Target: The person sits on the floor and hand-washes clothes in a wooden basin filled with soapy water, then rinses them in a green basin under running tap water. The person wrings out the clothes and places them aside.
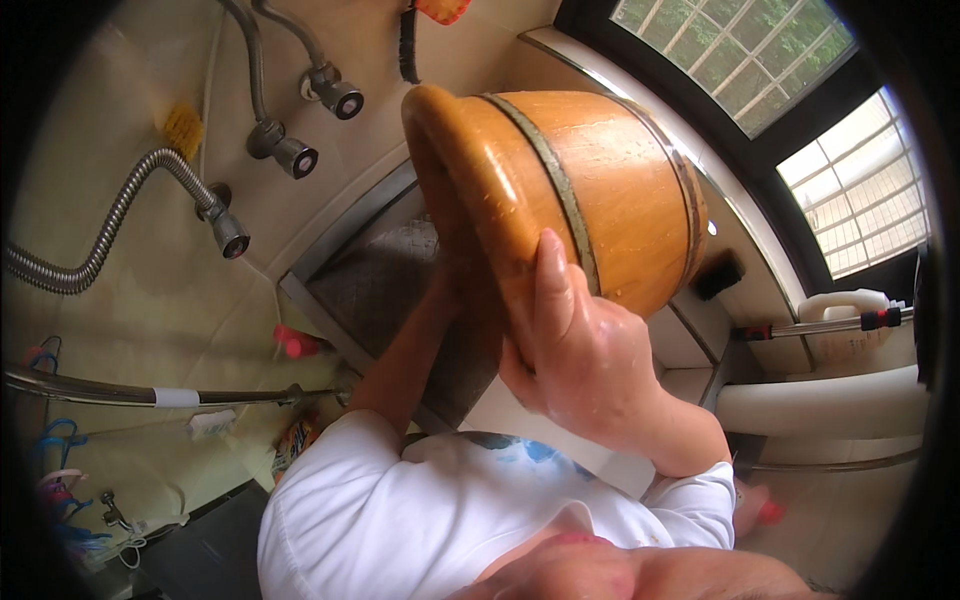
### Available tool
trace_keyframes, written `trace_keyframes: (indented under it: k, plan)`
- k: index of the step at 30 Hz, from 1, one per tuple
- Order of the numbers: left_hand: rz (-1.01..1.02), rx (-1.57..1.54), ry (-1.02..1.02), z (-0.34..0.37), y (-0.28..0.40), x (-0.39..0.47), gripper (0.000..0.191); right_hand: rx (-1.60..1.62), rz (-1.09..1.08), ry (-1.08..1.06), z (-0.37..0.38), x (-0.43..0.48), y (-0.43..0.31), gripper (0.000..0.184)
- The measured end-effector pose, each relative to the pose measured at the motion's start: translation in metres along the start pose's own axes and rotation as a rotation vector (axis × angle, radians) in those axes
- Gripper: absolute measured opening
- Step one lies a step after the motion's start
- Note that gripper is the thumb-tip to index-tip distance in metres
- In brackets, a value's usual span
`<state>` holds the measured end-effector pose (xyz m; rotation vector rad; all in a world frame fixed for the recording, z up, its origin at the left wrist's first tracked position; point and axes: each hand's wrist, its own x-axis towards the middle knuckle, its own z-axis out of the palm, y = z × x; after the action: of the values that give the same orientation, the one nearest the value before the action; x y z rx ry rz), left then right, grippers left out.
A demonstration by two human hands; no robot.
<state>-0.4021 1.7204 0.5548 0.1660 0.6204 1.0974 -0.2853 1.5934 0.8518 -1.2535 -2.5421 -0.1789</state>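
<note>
A varnished wooden bucket (622, 180) with metal bands is tipped on its side in front of me, its mouth turned to the left. Water drops shine on its outer wall. My right hand (596, 360) is wet and grips the thick rolled rim from the near side, with one finger laid along the outside. From the left, my left forearm (405, 360) reaches up to the bucket's shadowed mouth, where the hand itself is hidden. Below the bucket lies a dark, metal-edged recess (360, 300).
Two angle valves (281, 150) and a corrugated metal hose (112, 232) project from the tiled wall at left. A metal rail (232, 397) runs lower left. A black-bristled brush (407, 45) hangs at top. Barred windows (742, 60), a telescopic pole (817, 328) and a white jug (844, 304) are at right.
</note>
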Motion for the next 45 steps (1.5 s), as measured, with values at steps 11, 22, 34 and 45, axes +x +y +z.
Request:
trace_keyframes:
  k: [11, 22, 34, 45]
  plan:
    - [-0.107, -0.027, -0.196, 0.028, -0.005, 0.000, 0.059, -0.146, -0.234, -0.130, -0.020, -0.031, -0.016, 0.075]
    - [-0.149, 0.028, -0.104, 0.009, -0.054, -0.053, 0.059, -0.111, -0.292, -0.158, -0.064, -0.084, -0.031, 0.078]
    - [0.179, 0.052, 0.070, 0.030, -0.058, -0.207, 0.061, 0.091, -0.284, 0.156, -0.137, -0.175, 0.041, 0.085]
    - [0.502, -0.066, 0.267, 0.021, -0.084, -0.368, 0.069, 0.480, -0.467, 0.125, -0.146, -0.167, 0.047, 0.088]
